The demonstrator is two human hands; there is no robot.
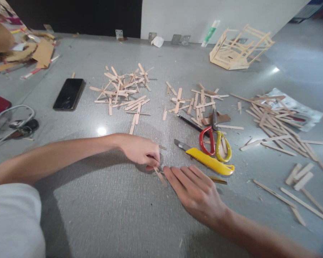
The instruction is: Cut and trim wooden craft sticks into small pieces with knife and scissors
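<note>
My left hand (142, 152) is closed, pinching a wooden craft stick (160, 177) that slants down toward me. My right hand (195, 190) comes in from the lower right, its long fingers pressed together and their tips close to that stick. Between the fingertips and the stick shows a thin dark metal tip; most of what the right hand grips is hidden under it. A brass-coloured rod (218, 180) sticks out behind the right hand, and I cannot tell if it is the same tool. Just beyond lie a yellow utility knife (211, 162) and red-and-yellow-handled scissors (214, 134).
Joined craft sticks (121, 89) lie in a heap, with loose sticks (277, 122) to the right. A stick frame model (239, 53) stands at the back right, near a green-and-white tube (210, 33). A phone (69, 94), a black pen (190, 123) and cardboard (43, 53) also lie about.
</note>
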